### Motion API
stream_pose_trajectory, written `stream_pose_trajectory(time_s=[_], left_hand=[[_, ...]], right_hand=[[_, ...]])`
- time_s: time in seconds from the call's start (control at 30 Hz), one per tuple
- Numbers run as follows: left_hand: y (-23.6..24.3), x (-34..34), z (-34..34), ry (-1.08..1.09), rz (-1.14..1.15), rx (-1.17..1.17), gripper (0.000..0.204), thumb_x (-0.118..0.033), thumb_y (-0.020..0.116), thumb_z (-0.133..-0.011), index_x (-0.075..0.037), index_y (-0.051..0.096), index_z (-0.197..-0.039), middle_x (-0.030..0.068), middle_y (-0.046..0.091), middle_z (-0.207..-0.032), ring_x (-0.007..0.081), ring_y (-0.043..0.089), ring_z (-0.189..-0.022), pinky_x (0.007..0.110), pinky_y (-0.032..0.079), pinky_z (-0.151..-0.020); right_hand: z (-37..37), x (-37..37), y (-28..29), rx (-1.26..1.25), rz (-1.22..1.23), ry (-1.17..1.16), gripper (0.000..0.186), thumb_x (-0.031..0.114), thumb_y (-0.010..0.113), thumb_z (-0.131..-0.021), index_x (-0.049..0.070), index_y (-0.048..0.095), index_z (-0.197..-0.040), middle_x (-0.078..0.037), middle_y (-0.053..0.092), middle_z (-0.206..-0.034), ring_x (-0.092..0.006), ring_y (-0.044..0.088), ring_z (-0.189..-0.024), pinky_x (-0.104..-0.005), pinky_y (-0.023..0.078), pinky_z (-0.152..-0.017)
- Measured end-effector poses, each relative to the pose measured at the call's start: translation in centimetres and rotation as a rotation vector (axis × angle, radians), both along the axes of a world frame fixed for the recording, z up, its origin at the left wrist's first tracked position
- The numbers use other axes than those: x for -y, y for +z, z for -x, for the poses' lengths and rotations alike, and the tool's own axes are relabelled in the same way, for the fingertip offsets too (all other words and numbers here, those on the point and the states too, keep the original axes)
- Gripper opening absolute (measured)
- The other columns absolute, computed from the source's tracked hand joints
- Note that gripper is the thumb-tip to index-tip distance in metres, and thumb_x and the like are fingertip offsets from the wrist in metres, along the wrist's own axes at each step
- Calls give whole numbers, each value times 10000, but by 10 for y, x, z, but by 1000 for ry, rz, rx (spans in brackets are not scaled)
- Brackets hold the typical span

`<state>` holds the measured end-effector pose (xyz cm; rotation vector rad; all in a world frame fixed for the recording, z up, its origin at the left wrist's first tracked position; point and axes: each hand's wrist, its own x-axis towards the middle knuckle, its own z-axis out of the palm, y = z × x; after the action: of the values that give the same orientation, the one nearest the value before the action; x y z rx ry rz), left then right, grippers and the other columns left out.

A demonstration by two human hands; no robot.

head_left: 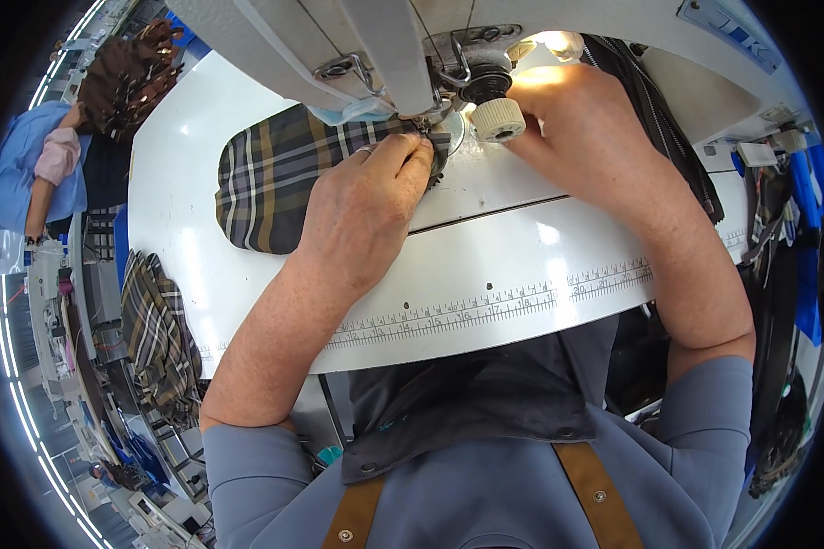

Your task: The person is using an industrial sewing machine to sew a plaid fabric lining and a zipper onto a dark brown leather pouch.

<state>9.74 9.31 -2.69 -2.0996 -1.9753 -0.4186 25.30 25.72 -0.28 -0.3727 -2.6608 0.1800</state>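
My left hand [368, 197] is closed, fingertips pinched on the upper right edge of a plaid fabric piece [261, 183] beside the presser foot of a white sewing machine [375, 46]. The fabric is dark grey with tan and white lines, and something dark runs along that edge. My right hand [577, 137] is curled just right of a cream ribbed knob [496, 119], under the lit lamp; its fingertips are partly hidden, so what they hold cannot be made out. A long black zipper strip [696, 188] lies to the right of that hand.
The white table [522, 329] has a printed ruler along its front edge. More plaid pieces [156, 329] hang at the lower left. A person in a blue top [18, 174] works at upper left near brown fabric [119, 82]. Blue bins [807, 311] stand at right.
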Motion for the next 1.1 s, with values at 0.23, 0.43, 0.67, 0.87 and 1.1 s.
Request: stream_pose_trajectory(time_s=[0.23, 0.43, 0.67, 0.87, 1.1], left_hand=[[-2, -1, 0, 26, 5, 33, 377, 58, 666, -702, -26, 665, -1070, 65, 645, -1024, 235, 657, -823, 329, 539, -716], [-3, -1, 2, 29, -9, 8, 342, 52, 653, -715, -20, 670, -1049, 61, 639, -991, 222, 656, -796, 323, 540, -681], [-3, -2, 1, 43, 6, 2, 347, 59, 635, -710, -23, 674, -1045, 57, 633, -987, 220, 655, -784, 323, 539, -666], [-2, -2, 2, 32, 13, -25, 353, 56, 639, -711, -24, 674, -1052, 54, 639, -993, 219, 659, -799, 326, 537, -676], [3, 2, -4, 15, 44, -27, 353, 36, 655, -719, -17, 670, -1067, 64, 656, -1031, 223, 671, -823, 324, 544, -694]], right_hand=[[-3, -6, 8, 12, 152, -24, 320, 379, 614, -896, 90, 738, -836, -96, 623, -604, -266, 632, -609, -402, 491, -582], [-5, -5, 16, 73, 281, -45, 373, 420, 610, -901, 72, 739, -867, -94, 619, -597, -253, 613, -572, -380, 476, -572], [1, -10, 5, -50, 430, 51, 486, 472, 518, -957, 40, 671, -795, -67, 548, -544, -211, 555, -533, -349, 444, -562], [7, -12, -7, -179, 743, 16, 531, 523, 468, -972, 91, 659, -730, 12, 528, -536, -99, 508, -530, -273, 409, -543], [10, -15, -13, -194, 770, -14, 570, 554, 480, -954, 102, 638, -645, 24, 512, -515, -92, 498, -508, -270, 411, -538]])
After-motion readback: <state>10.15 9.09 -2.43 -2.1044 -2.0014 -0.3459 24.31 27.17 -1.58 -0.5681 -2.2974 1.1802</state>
